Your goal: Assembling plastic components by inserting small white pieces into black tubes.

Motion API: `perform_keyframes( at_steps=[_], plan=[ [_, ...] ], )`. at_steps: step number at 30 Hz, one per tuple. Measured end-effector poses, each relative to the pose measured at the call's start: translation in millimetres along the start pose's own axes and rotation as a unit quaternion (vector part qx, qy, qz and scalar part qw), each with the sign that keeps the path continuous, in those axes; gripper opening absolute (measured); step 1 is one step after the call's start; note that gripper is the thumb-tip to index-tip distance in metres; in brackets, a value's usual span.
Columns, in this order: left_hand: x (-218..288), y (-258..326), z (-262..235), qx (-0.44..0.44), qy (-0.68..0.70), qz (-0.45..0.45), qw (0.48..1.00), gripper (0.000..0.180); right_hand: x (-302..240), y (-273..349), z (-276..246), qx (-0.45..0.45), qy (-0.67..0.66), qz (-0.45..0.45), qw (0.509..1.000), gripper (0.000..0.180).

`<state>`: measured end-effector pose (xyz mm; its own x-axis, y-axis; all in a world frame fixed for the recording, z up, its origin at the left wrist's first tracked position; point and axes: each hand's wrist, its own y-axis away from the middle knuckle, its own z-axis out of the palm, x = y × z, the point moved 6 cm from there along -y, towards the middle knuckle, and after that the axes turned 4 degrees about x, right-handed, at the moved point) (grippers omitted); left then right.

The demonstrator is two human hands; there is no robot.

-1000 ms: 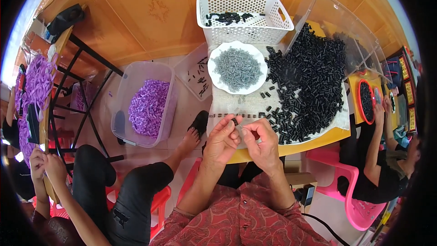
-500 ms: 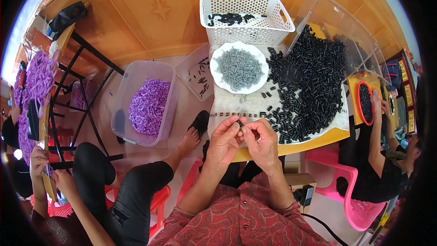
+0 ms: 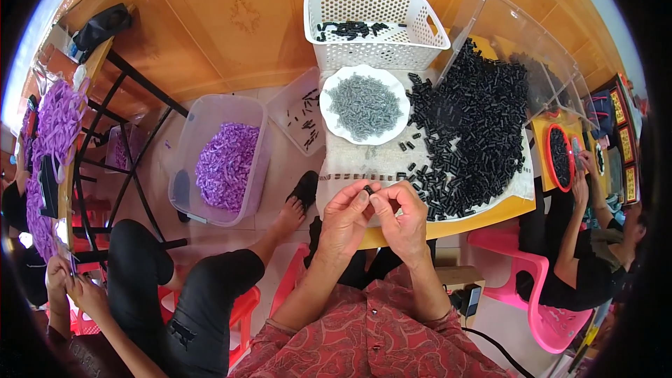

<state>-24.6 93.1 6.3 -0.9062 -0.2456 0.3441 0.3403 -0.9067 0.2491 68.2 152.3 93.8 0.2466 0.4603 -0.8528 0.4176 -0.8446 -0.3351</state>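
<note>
Between the fingertips of both hands is a small black cylindrical piece (image 3: pixel 368 190), held above the near edge of the table. My left hand (image 3: pixel 342 217) pinches it from the left, and my right hand (image 3: pixel 401 218) has its thumb and forefinger closed against it. Just beyond my hands lies a pale cloth (image 3: pixel 350 162) with a scalloped white plate (image 3: pixel 330 120) on it, heaped with small clear grey pieces (image 3: pixel 367 106). To the right spreads a large pile of black cylindrical pieces (image 3: pixel 483 133), some loose ones close to my right hand.
A white perforated basket (image 3: pixel 381 54) with some black pieces stands behind the plate. A clear bin (image 3: pixel 560 73) lies tipped over behind the pile. Left on the floor is a tub (image 3: pixel 183 168) of purple pieces. Co-workers sit at both sides, one on a pink chair (image 3: pixel 542 308).
My hands stay nearly in place, the black piece still between them, its end turned a little. The co-worker at left has lowered their hands; the one at right has shifted theirs.
</note>
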Motion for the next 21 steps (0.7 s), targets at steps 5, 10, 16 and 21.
perform_keyframes(
  at_steps=[5, 10, 16, 21],
  plan=[
    [-4.8, -0.2, -2.4, 0.008, 0.032, -0.029, 0.999, 0.022, 5.6, 0.6, 0.3, 0.012, 0.01, -0.003, 1.0, 0.014],
    [-9.1, -0.3, -6.8, 0.044, 0.041, -0.067, 0.996, 0.019, 1.2, -4.2, -5.7, 0.024, 0.034, -0.031, 0.999, 0.013],
    [-19.9, -1.7, -17.1, 0.064, 0.03, -0.117, 0.991, 0.017, 16.2, -6.4, -9.1, -0.031, -0.023, 0.084, 0.996, 0.009],
    [-14.2, -0.5, -14.9, 0.068, 0.028, -0.133, 0.988, 0.018, 31.5, -16.2, -22.2, -0.041, 0.014, 0.066, 0.997, 0.007]
  ],
)
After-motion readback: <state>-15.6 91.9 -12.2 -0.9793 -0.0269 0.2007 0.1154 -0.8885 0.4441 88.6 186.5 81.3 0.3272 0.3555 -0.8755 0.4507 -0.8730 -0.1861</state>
